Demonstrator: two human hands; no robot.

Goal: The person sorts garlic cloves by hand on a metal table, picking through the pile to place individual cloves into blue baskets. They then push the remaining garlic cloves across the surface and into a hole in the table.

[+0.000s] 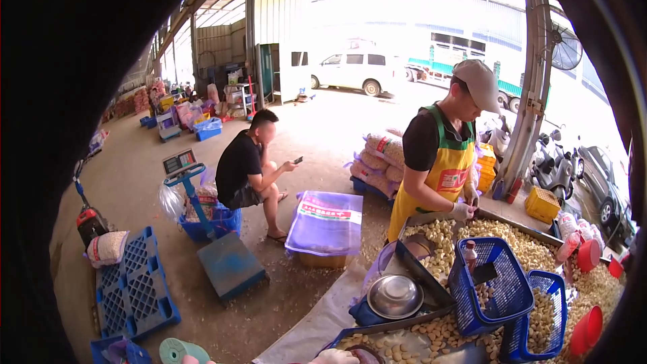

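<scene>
At the bottom edge, a pale gloved hand, apparently my left hand (334, 357), shows only in part beside a dark reddish object (367, 354); whether it grips it cannot be told. My right hand is out of view. Loose peeled garlic cloves (440, 333) lie on the metal tray around there. A steel bowl (395, 295) sits upside down or lidded on a blue thing. To the right are a blue plastic basket (498, 283) with a bottle (469, 255) and a dark flat object, and another blue basket (560, 308) part filled with cloves.
Across the tray, a co-worker in a yellow apron (429, 182) handles something small. Another person (240, 167) sits holding a phone. A platform scale (231, 265), blue pallet (136, 283), purple-covered crate (326, 222) and filled sacks (384, 151) stand on the floor. Red scoops (586, 331) lie right.
</scene>
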